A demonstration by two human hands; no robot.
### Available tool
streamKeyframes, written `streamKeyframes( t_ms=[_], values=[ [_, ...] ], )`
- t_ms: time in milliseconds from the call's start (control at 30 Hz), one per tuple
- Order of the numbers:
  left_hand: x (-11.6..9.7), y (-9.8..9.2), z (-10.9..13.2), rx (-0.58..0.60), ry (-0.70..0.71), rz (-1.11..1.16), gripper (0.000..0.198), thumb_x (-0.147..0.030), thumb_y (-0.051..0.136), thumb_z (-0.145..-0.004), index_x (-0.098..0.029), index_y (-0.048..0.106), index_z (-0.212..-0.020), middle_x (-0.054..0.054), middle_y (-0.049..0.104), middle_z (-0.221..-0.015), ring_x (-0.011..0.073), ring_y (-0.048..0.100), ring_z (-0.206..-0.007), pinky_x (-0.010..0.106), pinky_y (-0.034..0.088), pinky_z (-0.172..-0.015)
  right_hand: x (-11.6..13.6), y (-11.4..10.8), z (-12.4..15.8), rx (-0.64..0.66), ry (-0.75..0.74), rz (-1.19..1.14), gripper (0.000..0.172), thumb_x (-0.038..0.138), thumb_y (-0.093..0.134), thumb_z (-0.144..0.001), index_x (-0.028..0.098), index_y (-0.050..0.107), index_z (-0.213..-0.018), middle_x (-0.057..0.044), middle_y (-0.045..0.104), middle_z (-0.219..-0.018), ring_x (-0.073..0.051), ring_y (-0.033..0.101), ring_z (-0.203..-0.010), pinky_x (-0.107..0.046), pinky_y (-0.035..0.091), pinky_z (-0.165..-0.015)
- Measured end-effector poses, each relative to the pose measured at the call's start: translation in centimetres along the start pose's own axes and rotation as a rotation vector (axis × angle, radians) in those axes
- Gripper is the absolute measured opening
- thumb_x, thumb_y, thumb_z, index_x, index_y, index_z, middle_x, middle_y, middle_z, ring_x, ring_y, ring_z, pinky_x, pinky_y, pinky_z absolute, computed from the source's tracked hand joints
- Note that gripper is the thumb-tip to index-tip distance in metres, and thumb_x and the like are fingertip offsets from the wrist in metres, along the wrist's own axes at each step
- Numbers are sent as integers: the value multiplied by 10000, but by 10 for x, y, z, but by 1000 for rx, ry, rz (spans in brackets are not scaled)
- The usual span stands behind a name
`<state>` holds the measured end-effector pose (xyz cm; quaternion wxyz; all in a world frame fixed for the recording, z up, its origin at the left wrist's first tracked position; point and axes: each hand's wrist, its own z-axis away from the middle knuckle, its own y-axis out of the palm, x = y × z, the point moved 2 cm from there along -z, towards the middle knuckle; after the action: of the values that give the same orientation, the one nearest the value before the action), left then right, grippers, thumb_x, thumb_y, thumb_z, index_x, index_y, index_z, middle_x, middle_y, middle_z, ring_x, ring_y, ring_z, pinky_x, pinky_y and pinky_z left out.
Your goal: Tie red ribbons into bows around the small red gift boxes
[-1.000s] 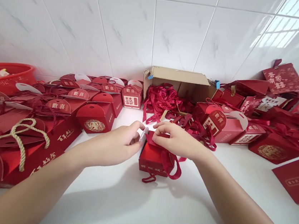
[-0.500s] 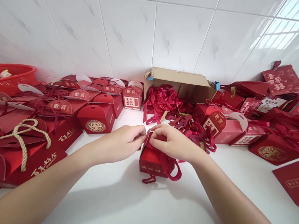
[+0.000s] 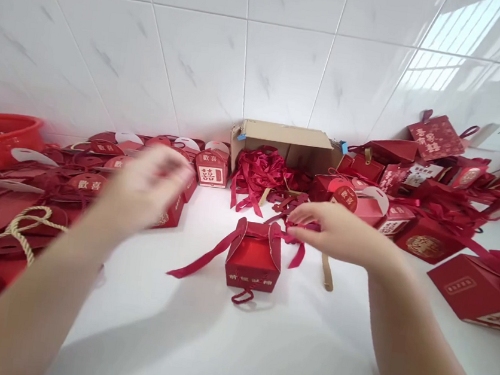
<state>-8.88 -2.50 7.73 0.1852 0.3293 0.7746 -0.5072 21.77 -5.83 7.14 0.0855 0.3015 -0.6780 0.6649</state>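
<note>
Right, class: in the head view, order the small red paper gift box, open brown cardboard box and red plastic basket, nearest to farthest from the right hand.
Right hand, pinching a red ribbon:
1. Small red paper gift box, just left.
2. Open brown cardboard box, behind, at the wall.
3. Red plastic basket, far left.

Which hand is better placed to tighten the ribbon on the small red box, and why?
Probably the right hand: it pinches the ribbon right beside the box. The left hand is blurred, raised off to the left, away from the ribbon.
</note>
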Motion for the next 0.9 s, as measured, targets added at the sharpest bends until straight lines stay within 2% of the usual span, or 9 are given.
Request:
streamKeyframes(
  t_ms=[100, 200, 300, 367, 500, 600, 700, 800, 900],
  values=[
    [-24, 65, 22, 493, 17, 176, 301, -493, 477, -857, -213, 544, -947, 43, 611, -1001, 220, 577, -960, 355, 469, -837, -7, 25, 3, 96, 21, 35, 400, 266, 566, -807, 219, 602, -1203, -81, 668, -1147, -249, 681, -885, -315, 537, -666],
    [-17, 91, 40, 627, -154, 321, 324, -534, 472, -840, -216, 478, -901, 10, 600, -848, 168, 580, -754, 291, 476, -664, -11, 51, 9, 51, -31, -14, 491, 174, 488, -814, 225, 515, -1301, -84, 661, -1165, -256, 668, -951, -354, 538, -753],
    [-7, 87, 53, 713, -296, 368, 336, -557, 482, -822, -228, 447, -878, -19, 563, -774, 133, 522, -603, 233, 399, -497, -13, 66, 19, -6, -86, -74, 527, 160, 468, -819, 217, 461, -1342, -86, 603, -1273, -263, 587, -1131, -403, 485, -917],
    [-3, 75, 58, 660, -271, 298, 317, -537, 506, -815, -228, 467, -871, 2, 569, -834, 146, 540, -655, 234, 408, -514, -15, 67, 29, -52, -123, -121, 528, 200, 496, -830, 220, 432, -1354, -87, 543, -1343, -253, 531, -1199, -407, 449, -970],
    [3, 45, 69, 271, -39, 40, 256, -471, 509, -825, -217, 536, -845, 59, 565, -963, 234, 557, -940, 293, 466, -716, -22, 55, 49, -272, -119, -239, 303, 353, 572, -838, 217, 575, -1109, -83, 615, -1132, -225, 573, -1030, -359, 473, -856],
    [5, 41, 85, 452, 51, -51, 307, -428, 430, -880, -217, 607, -745, 55, 610, -853, 231, 586, -830, 304, 448, -730, -29, 60, 53, -130, 32, -397, 385, 521, 462, -884, 190, 634, -785, -30, 594, -734, -160, 556, -677, -295, 446, -626],
    [8, 52, 97, 641, -20, 4, 280, -399, 452, -876, -265, 682, -962, 55, 683, -868, 255, 629, -819, 310, 441, -729, -34, 82, 43, 32, 237, -592, 586, 640, 365, -874, 162, 627, -659, 0, 512, -564, -111, 461, -490, -264, 365, -503],
    [14, 67, 96, 596, -192, 208, 419, -400, 545, -825, -287, 589, -1226, 75, 692, -1032, 289, 618, -987, 332, 444, -820, -36, 102, 28, -32, 398, -927, 548, 657, 483, -812, 159, 590, -611, 15, 507, -538, -77, 400, -428, -233, 309, -445],
    [15, 79, 89, 501, -330, 555, 465, -366, 554, -820, -278, 546, -1277, 72, 639, -1168, 259, 584, -1059, 333, 450, -860, -31, 111, 18, -114, 434, -1428, 360, 547, 695, -711, 197, 639, -775, 15, 612, -742, -64, 472, -496, -205, 372, -471]
  ],
)
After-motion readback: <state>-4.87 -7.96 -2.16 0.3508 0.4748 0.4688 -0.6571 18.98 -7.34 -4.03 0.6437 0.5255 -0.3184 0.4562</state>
